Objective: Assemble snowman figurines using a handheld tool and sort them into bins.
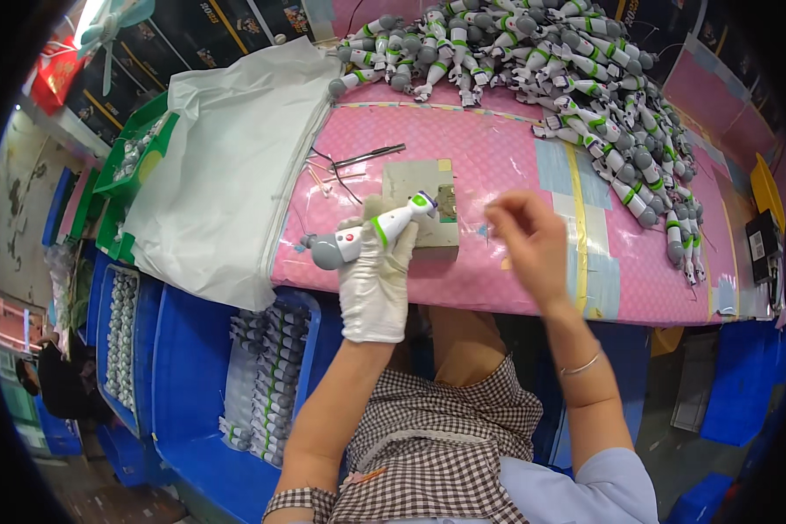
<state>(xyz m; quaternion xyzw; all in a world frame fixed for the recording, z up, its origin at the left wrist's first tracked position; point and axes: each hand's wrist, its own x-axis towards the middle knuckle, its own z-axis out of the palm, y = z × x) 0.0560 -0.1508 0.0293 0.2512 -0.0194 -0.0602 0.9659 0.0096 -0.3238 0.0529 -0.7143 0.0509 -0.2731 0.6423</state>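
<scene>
My left hand point(375, 284), in a white glove, is closed around a white toy limb point(396, 223). The limb has a grey rounded end point(327, 252) at the left, a green band, a small red spot and a dark purple tip at the upper right. It is held at a slant in front of a grey box point(400, 179) on the pink-covered table. To the right of the box, my bare right hand point(528, 240) is raised over the table. Its fingers look bent, but motion smears them, and whether anything is between them cannot be made out.
A large pile of similar toy limbs point(576, 70) covers the back and right of the table point(489, 279). White sheeting point(227, 166) lies at the left, near green bins point(135, 144). A thin metal tool point(367, 157) rests behind the box. Below is a blue tub point(192, 375) holding limbs in rows.
</scene>
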